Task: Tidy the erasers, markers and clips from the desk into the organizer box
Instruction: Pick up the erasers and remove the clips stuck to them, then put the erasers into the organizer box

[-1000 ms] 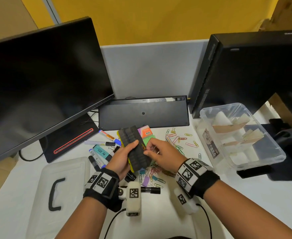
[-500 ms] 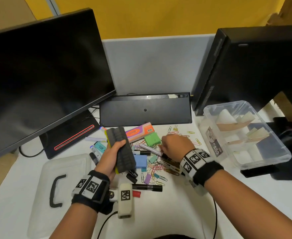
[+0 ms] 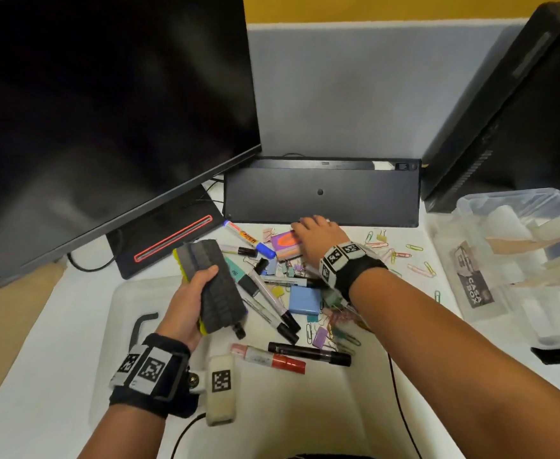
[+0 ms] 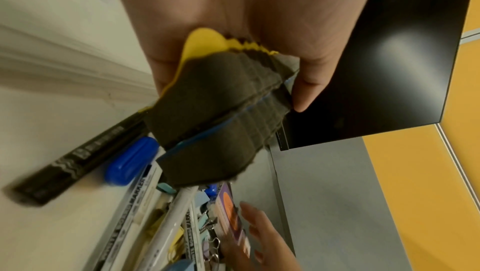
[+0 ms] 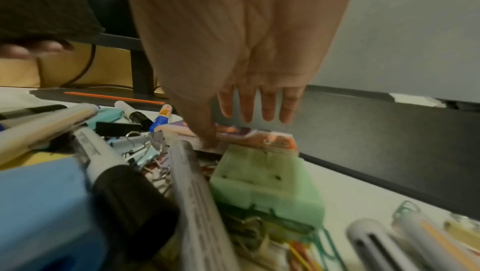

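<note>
My left hand (image 3: 191, 294) grips two stacked grey felt board erasers (image 3: 212, 283), one with a yellow back and one with a blue back (image 4: 221, 115), just above the left side of the pile. My right hand (image 3: 310, 228) reaches over the orange and purple eraser pack (image 3: 283, 244) near the keyboard. Its fingers (image 5: 259, 107) are straight and the thumb touches the pack (image 5: 259, 138). A green eraser (image 5: 265, 183), a blue eraser (image 3: 303, 299), several markers (image 3: 268, 357) and loose clips (image 3: 404, 253) lie on the desk. The clear organizer box (image 3: 517, 260) stands at the right.
The box's lid (image 3: 129, 313) lies flat at the left under my left forearm. A black keyboard (image 3: 321, 190) leans against the back partition. A monitor (image 3: 106, 111) stands at the back left and a black computer case (image 3: 520, 111) at the back right.
My right hand has moved from the middle of the pile forward to the orange and purple pack by the keyboard. My left hand still holds the board erasers, a little further left.
</note>
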The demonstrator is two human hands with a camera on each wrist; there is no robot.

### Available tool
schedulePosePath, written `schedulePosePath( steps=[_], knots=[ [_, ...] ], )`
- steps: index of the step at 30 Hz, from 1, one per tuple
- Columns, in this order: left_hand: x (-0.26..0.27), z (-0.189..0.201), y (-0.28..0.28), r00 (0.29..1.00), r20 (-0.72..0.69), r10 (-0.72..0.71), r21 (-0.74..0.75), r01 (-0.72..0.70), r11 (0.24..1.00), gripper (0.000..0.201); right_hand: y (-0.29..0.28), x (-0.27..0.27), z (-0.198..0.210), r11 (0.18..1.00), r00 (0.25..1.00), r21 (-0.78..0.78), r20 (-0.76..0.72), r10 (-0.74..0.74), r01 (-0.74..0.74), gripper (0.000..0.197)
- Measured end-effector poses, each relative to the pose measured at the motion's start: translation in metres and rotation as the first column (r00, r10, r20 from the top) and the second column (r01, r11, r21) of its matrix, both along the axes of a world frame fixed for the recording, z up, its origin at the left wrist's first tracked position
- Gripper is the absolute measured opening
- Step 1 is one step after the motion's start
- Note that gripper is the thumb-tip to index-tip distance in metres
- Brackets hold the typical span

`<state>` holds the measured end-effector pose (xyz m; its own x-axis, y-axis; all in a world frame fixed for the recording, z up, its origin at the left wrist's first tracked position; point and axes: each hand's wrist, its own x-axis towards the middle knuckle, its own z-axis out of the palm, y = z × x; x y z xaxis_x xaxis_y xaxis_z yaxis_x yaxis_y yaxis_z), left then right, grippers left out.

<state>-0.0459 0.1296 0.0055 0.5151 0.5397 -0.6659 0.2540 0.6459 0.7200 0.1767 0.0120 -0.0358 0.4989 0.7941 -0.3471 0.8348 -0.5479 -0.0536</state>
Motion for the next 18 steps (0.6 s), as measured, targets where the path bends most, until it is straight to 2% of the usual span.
schedulePosePath(
  steps=[3, 6, 8, 10, 13, 16, 18],
  knots=[
    [-0.002, -0.004, 0.009, 1.000, -0.017, -0.011, -0.021, 0.010, 1.000, 0.039, 0.014, 0.005, -0.008, 0.999, 1.000, -0.044, 0.015, -0.006, 0.007, 0.064],
    [-0.005, -0.007, 0.017, 0.999, -0.028, -0.020, -0.025, 0.019, 1.000, 0.038, 0.011, 0.010, -0.006, 0.999, 1.000, 0.043, 0.000, -0.011, 0.010, 0.059],
    [-0.007, -0.009, 0.023, 1.000, -0.027, -0.010, -0.027, 0.009, 1.000, 0.039, 0.001, 0.016, 0.002, 0.985, 0.995, 0.157, -0.080, -0.060, 0.072, 0.059],
    [-0.009, -0.011, 0.026, 0.999, -0.031, -0.010, -0.034, 0.009, 0.999, 0.040, -0.014, 0.021, 0.011, 0.945, 0.964, 0.271, -0.236, -0.119, 0.183, 0.062],
    [-0.011, -0.011, 0.024, 0.999, -0.039, -0.015, -0.033, 0.014, 0.999, 0.038, -0.040, 0.024, 0.027, 0.826, 0.830, 0.381, -0.530, -0.173, 0.416, 0.062],
    [-0.010, -0.008, 0.021, 0.999, -0.032, -0.017, -0.043, 0.016, 0.999, 0.031, -0.064, 0.019, 0.044, 0.681, 0.630, 0.385, -0.763, -0.144, 0.622, 0.053],
    [-0.011, -0.004, 0.016, 1.000, -0.013, -0.024, -0.042, 0.023, 0.999, 0.027, -0.079, 0.012, 0.049, 0.576, 0.454, 0.320, -0.886, -0.099, 0.752, 0.040]
  ],
)
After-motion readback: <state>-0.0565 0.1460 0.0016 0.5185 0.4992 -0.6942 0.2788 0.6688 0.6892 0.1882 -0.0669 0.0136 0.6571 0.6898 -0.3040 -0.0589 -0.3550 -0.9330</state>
